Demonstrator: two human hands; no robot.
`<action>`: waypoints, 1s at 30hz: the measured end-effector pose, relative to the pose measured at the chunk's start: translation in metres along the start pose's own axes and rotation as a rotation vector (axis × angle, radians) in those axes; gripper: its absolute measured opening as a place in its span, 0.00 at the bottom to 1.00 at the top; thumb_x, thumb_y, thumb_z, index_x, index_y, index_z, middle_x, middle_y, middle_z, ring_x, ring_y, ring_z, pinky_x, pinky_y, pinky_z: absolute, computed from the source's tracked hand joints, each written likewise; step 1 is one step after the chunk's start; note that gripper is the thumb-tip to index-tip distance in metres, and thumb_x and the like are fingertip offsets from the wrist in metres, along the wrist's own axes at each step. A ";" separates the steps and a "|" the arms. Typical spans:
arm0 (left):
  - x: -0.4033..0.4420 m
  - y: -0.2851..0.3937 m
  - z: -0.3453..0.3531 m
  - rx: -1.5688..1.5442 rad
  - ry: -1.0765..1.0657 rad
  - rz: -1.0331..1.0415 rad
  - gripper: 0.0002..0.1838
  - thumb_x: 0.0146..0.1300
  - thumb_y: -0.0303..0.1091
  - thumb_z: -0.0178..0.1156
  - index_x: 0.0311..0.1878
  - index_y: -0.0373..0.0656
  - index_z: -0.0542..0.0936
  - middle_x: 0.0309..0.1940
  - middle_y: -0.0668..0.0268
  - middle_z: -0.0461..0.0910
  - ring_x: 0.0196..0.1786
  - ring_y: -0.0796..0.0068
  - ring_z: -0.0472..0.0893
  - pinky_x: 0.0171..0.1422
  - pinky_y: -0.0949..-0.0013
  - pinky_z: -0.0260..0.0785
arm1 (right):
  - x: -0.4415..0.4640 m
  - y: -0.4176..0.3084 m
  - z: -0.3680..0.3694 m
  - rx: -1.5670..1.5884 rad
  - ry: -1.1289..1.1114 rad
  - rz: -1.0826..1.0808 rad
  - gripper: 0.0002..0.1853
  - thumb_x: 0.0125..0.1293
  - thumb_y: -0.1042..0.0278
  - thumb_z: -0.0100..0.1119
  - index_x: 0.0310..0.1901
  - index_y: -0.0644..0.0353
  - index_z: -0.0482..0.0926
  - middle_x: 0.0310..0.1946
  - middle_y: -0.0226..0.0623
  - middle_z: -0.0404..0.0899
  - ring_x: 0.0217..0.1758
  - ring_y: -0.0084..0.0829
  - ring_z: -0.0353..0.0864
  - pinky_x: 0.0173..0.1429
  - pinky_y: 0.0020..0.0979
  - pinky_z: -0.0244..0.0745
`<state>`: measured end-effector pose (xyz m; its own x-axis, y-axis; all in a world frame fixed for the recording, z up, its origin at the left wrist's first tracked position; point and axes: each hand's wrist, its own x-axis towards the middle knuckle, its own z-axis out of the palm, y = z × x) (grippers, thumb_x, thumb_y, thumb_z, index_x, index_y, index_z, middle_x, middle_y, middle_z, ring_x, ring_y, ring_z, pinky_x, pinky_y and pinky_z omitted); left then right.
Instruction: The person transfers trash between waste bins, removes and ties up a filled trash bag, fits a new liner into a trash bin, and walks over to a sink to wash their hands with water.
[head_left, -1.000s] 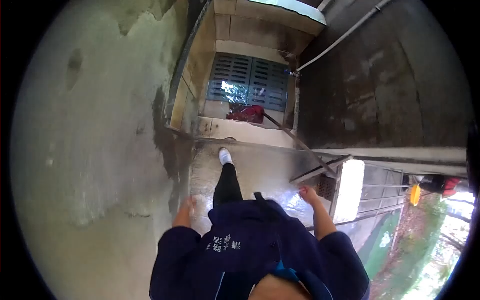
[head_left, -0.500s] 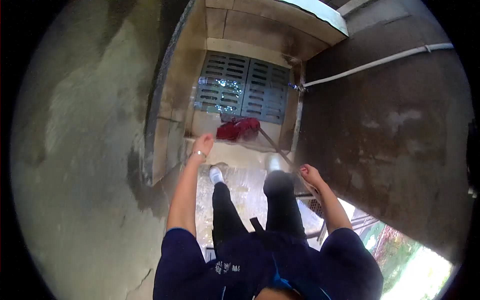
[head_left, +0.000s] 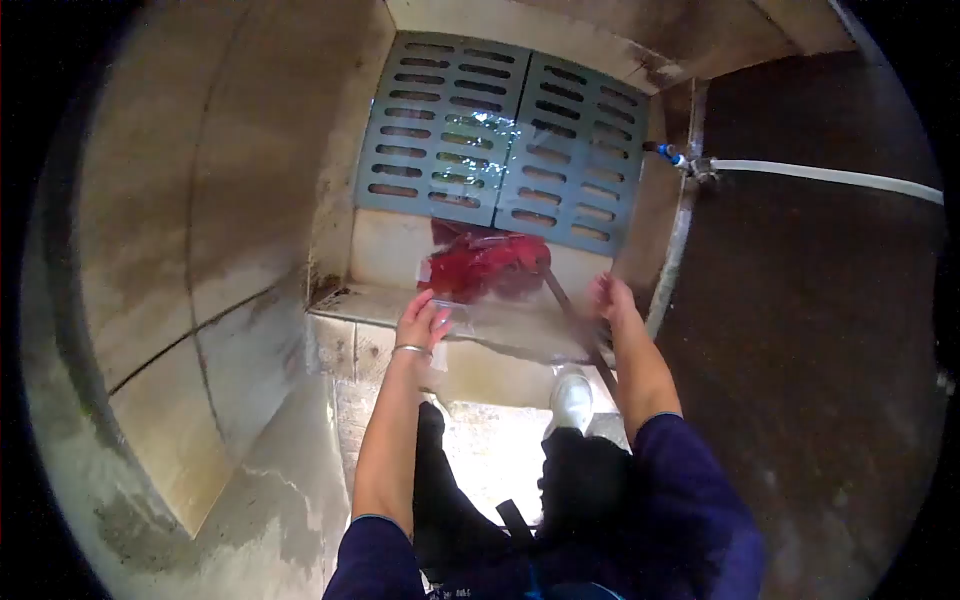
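Observation:
My left hand [head_left: 424, 325], with a band on its wrist, is curled at the near edge of a tiled basin. My right hand [head_left: 612, 298] is level with it on the right, its fingers blurred. Between them a clear plastic sheet [head_left: 505, 322] seems to span, visible mostly by its glare, with both hands closed on its sides. Beyond it a wet-looking red mop head [head_left: 480, 268] lies on the basin floor. Its brown handle [head_left: 566, 304] slants down to the right, passing just left of my right hand and partly behind my forearm.
Grey-blue slotted grating [head_left: 510, 150] covers the basin's far floor. A tiled wall [head_left: 250, 200] rises on the left. At right, a tap with a blue part [head_left: 672, 155] joins a white pipe [head_left: 820, 175] on a dark wall. My white shoe [head_left: 571, 398] stands by the basin's near ledge.
The view has moved closer over the basin. My right hand has come forward from beside my leg to the basin's edge. My left hand's fingers are more spread. The mop stays in place.

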<state>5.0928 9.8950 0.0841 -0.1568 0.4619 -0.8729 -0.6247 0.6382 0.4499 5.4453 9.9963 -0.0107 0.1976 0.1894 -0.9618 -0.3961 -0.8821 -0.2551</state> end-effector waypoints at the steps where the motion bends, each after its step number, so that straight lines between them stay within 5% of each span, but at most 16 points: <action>1: 0.010 -0.004 0.005 -0.038 0.018 -0.016 0.15 0.57 0.31 0.49 0.49 0.45 0.66 0.39 0.66 0.69 0.40 0.72 0.74 0.38 0.71 0.72 | 0.020 0.001 0.001 0.009 -0.004 0.015 0.08 0.57 0.60 0.46 0.30 0.54 0.69 0.20 0.30 0.69 0.18 0.26 0.67 0.21 0.27 0.62; 4: 0.035 -0.020 0.017 -0.060 0.066 -0.044 0.14 0.57 0.31 0.49 0.48 0.46 0.66 0.39 0.65 0.69 0.39 0.71 0.74 0.38 0.70 0.73 | 0.073 0.008 -0.009 0.245 -0.078 -0.018 0.12 0.57 0.58 0.46 0.35 0.58 0.70 0.24 0.33 0.71 0.20 0.27 0.67 0.23 0.28 0.65; 7: 0.047 -0.031 0.023 -0.074 0.102 -0.053 0.15 0.57 0.31 0.49 0.49 0.47 0.66 0.39 0.65 0.69 0.39 0.71 0.74 0.39 0.71 0.73 | 0.090 -0.001 -0.007 -0.046 0.182 -0.082 0.19 0.54 0.60 0.49 0.45 0.63 0.65 0.37 0.41 0.71 0.32 0.34 0.71 0.34 0.33 0.70; 9: 0.049 -0.033 0.027 -0.088 0.125 -0.052 0.15 0.57 0.31 0.49 0.49 0.47 0.66 0.40 0.66 0.69 0.39 0.71 0.74 0.39 0.71 0.73 | 0.130 -0.006 -0.024 -1.134 0.232 -0.495 0.28 0.53 0.62 0.48 0.54 0.66 0.53 0.53 0.52 0.56 0.52 0.45 0.63 0.54 0.41 0.60; 11: 0.045 -0.032 0.027 -0.094 0.202 -0.074 0.15 0.57 0.32 0.49 0.48 0.47 0.67 0.40 0.66 0.69 0.39 0.70 0.74 0.37 0.71 0.73 | 0.114 -0.016 -0.023 -1.373 0.382 -0.915 0.29 0.53 0.67 0.45 0.56 0.67 0.50 0.56 0.54 0.50 0.56 0.47 0.58 0.56 0.38 0.58; 14: 0.035 -0.031 0.019 -0.075 0.267 -0.040 0.15 0.55 0.34 0.51 0.47 0.46 0.68 0.39 0.66 0.69 0.38 0.71 0.74 0.34 0.73 0.73 | 0.104 -0.025 -0.008 -1.190 0.320 -1.098 0.26 0.54 0.71 0.41 0.56 0.65 0.51 0.55 0.52 0.53 0.55 0.45 0.59 0.56 0.39 0.57; 19: 0.027 -0.032 0.022 -0.068 0.351 0.025 0.13 0.53 0.38 0.53 0.41 0.46 0.70 0.32 0.69 0.71 0.35 0.75 0.74 0.31 0.77 0.71 | 0.170 0.009 -0.001 -0.913 0.330 -0.903 0.19 0.57 0.67 0.42 0.51 0.60 0.62 0.47 0.46 0.66 0.48 0.42 0.67 0.50 0.37 0.64; 21: 0.040 -0.049 0.025 -0.003 0.320 -0.050 0.13 0.53 0.39 0.53 0.41 0.46 0.70 0.32 0.69 0.72 0.34 0.76 0.74 0.28 0.78 0.70 | 0.215 0.051 0.004 0.479 -0.676 0.033 0.12 0.57 0.65 0.46 0.42 0.58 0.70 0.38 0.39 0.72 0.42 0.34 0.72 0.43 0.33 0.70; 22: 0.040 -0.048 0.053 0.101 0.351 -0.101 0.15 0.52 0.42 0.52 0.43 0.47 0.71 0.36 0.67 0.73 0.40 0.74 0.73 0.35 0.74 0.70 | 0.133 0.026 0.036 0.701 -0.931 0.336 0.07 0.54 0.65 0.51 0.34 0.54 0.73 0.32 0.32 0.75 0.34 0.27 0.74 0.36 0.29 0.72; 23: 0.043 -0.051 0.077 0.093 0.337 -0.106 0.15 0.52 0.42 0.52 0.43 0.47 0.71 0.36 0.67 0.73 0.40 0.74 0.73 0.35 0.74 0.70 | 0.098 0.023 0.056 0.756 -0.800 0.511 0.06 0.51 0.63 0.54 0.27 0.55 0.74 0.26 0.30 0.76 0.27 0.26 0.75 0.33 0.28 0.72; 25: 0.058 -0.049 0.119 -0.202 0.057 -0.164 0.20 0.52 0.43 0.52 0.48 0.46 0.69 0.46 0.64 0.69 0.49 0.70 0.69 0.48 0.68 0.65 | 0.012 0.013 0.092 0.648 -1.158 0.454 0.06 0.51 0.66 0.52 0.27 0.57 0.75 0.28 0.33 0.76 0.28 0.28 0.75 0.34 0.27 0.72; 27: 0.070 -0.025 0.154 -0.384 -0.138 -0.164 0.20 0.55 0.41 0.50 0.50 0.45 0.66 0.47 0.63 0.69 0.49 0.70 0.69 0.49 0.67 0.65 | -0.082 0.005 0.121 0.273 -0.872 -0.089 0.10 0.52 0.64 0.50 0.33 0.59 0.75 0.32 0.35 0.76 0.37 0.32 0.75 0.46 0.32 0.67; 29: 0.080 -0.010 0.170 -0.566 -0.314 -0.163 0.21 0.57 0.39 0.47 0.53 0.43 0.62 0.47 0.63 0.69 0.48 0.69 0.70 0.49 0.66 0.64 | -0.104 0.014 0.129 -0.444 -0.877 -1.288 0.15 0.55 0.62 0.43 0.39 0.60 0.73 0.40 0.41 0.73 0.49 0.38 0.68 0.57 0.38 0.54; 30: 0.087 -0.004 0.174 -0.442 -0.460 -0.023 0.23 0.58 0.42 0.43 0.55 0.42 0.59 0.51 0.62 0.64 0.51 0.67 0.66 0.54 0.65 0.59 | -0.111 0.002 0.136 -0.448 -0.881 -1.290 0.15 0.55 0.62 0.43 0.39 0.60 0.73 0.40 0.41 0.73 0.49 0.38 0.68 0.57 0.38 0.54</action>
<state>5.2149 10.0393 0.0392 0.1435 0.7315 -0.6666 -0.8963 0.3817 0.2259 5.3009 10.0321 0.0826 -0.4355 0.8982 0.0604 -0.0738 0.0313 -0.9968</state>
